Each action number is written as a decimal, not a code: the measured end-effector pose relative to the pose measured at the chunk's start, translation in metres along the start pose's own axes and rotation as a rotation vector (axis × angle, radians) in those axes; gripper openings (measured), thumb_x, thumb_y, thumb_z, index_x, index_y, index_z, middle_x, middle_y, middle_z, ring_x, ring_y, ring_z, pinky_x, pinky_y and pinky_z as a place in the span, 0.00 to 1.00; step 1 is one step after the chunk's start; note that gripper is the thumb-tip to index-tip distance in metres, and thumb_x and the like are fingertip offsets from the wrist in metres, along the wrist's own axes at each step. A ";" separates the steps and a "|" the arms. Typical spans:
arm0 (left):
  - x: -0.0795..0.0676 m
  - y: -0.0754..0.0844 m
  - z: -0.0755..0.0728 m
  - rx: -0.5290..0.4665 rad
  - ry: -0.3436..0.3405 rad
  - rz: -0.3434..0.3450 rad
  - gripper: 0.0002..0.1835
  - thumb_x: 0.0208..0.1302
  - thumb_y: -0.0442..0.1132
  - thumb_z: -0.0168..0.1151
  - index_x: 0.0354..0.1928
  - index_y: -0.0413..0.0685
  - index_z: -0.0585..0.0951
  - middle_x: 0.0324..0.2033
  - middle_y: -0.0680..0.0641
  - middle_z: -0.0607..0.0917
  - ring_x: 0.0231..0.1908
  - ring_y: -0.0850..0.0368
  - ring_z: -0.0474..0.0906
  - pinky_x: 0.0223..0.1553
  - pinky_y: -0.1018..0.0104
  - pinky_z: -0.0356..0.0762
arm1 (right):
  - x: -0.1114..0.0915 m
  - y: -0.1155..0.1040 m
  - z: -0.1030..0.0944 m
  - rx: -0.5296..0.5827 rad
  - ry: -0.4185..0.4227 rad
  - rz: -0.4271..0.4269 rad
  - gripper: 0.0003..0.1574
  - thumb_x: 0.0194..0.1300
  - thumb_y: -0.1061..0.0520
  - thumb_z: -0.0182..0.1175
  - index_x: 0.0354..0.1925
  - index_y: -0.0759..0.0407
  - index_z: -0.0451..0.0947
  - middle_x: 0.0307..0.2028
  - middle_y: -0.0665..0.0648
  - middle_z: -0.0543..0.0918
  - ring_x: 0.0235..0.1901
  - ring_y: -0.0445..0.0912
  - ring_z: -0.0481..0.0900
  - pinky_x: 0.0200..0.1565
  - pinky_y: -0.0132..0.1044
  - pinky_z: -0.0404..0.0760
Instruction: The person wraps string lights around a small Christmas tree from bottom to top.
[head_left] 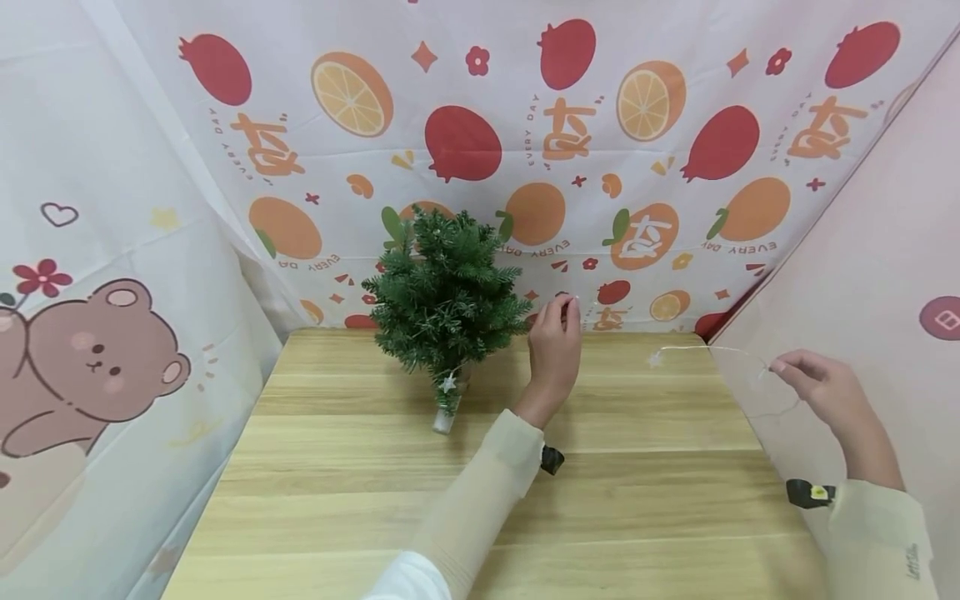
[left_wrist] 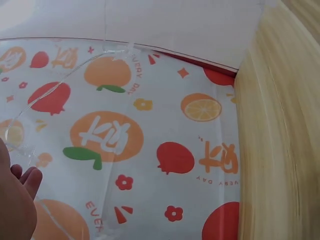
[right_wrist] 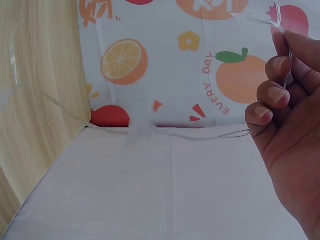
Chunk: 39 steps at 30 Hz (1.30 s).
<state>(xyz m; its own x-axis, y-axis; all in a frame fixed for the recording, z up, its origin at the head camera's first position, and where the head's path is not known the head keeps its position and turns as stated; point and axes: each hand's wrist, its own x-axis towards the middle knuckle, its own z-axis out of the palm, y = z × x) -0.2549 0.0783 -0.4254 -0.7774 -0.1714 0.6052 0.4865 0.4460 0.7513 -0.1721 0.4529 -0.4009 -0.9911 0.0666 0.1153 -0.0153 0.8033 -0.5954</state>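
A small green artificial Christmas tree (head_left: 450, 292) stands at the back of the table, with a clear star (head_left: 448, 383) on its lower front. Just right of the branches, my left hand (head_left: 553, 354) pinches the thin wire of a star string light between thumb and fingertips. In the left wrist view a clear star (left_wrist: 25, 154) shows by those fingers. My right hand (head_left: 832, 396), over the table's right side, grips another stretch of the wire (right_wrist: 220, 136). Its fingers curl round the strand in the right wrist view. Another star (head_left: 655, 358) hangs on the stretch between the hands.
The wooden table (head_left: 337, 517) ends at the back against a fruit-printed cloth (head_left: 480, 67). A bear-printed cloth (head_left: 112, 358) hangs on the left and a pale pink cloth (head_left: 885, 217) on the right. A pale stub (head_left: 444, 418) juts out below the tree's front.
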 end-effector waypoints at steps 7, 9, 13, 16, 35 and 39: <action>0.014 0.005 0.001 0.034 0.084 0.091 0.17 0.81 0.44 0.47 0.53 0.41 0.82 0.40 0.45 0.86 0.38 0.56 0.83 0.40 0.68 0.83 | 0.000 -0.009 0.005 0.019 0.024 -0.017 0.24 0.75 0.42 0.56 0.47 0.62 0.80 0.36 0.28 0.78 0.39 0.21 0.66 0.43 0.43 0.71; 0.018 0.005 0.004 0.049 0.065 0.085 0.17 0.81 0.43 0.47 0.54 0.41 0.82 0.44 0.45 0.87 0.42 0.55 0.84 0.44 0.67 0.84 | -0.001 -0.012 0.008 0.017 0.034 -0.040 0.22 0.75 0.44 0.57 0.45 0.62 0.81 0.35 0.27 0.78 0.39 0.20 0.67 0.43 0.39 0.72; 0.023 -0.001 0.014 0.095 0.018 0.068 0.17 0.81 0.42 0.48 0.57 0.41 0.81 0.50 0.44 0.86 0.49 0.54 0.85 0.51 0.66 0.83 | -0.003 -0.024 0.014 0.024 0.045 -0.101 0.17 0.74 0.48 0.59 0.42 0.61 0.82 0.34 0.29 0.80 0.38 0.20 0.70 0.38 0.24 0.71; 0.024 -0.011 0.021 0.135 0.014 0.081 0.16 0.80 0.40 0.50 0.56 0.40 0.82 0.50 0.44 0.86 0.51 0.53 0.84 0.53 0.66 0.82 | -0.004 -0.033 0.018 0.034 0.041 -0.133 0.14 0.74 0.50 0.59 0.42 0.60 0.82 0.34 0.31 0.80 0.37 0.21 0.72 0.37 0.19 0.70; 0.047 -0.029 0.034 0.110 -0.019 0.005 0.19 0.82 0.44 0.45 0.57 0.42 0.81 0.48 0.44 0.85 0.48 0.54 0.83 0.49 0.65 0.83 | 0.008 -0.087 0.020 0.289 0.238 -0.066 0.16 0.74 0.45 0.59 0.42 0.56 0.79 0.22 0.44 0.73 0.24 0.41 0.68 0.24 0.36 0.65; 0.050 -0.021 0.034 0.015 -0.031 -0.052 0.21 0.83 0.48 0.42 0.61 0.45 0.79 0.54 0.46 0.83 0.53 0.55 0.82 0.54 0.66 0.81 | 0.010 -0.089 0.023 0.317 0.251 -0.081 0.12 0.74 0.47 0.60 0.40 0.55 0.80 0.22 0.44 0.73 0.24 0.41 0.69 0.23 0.35 0.65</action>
<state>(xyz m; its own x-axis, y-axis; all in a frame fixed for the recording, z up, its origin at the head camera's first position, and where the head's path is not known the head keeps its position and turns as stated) -0.3174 0.0901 -0.4203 -0.8135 -0.1676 0.5569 0.4394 0.4503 0.7773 -0.1833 0.3685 -0.3651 -0.9227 0.1842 0.3386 -0.1708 0.5921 -0.7876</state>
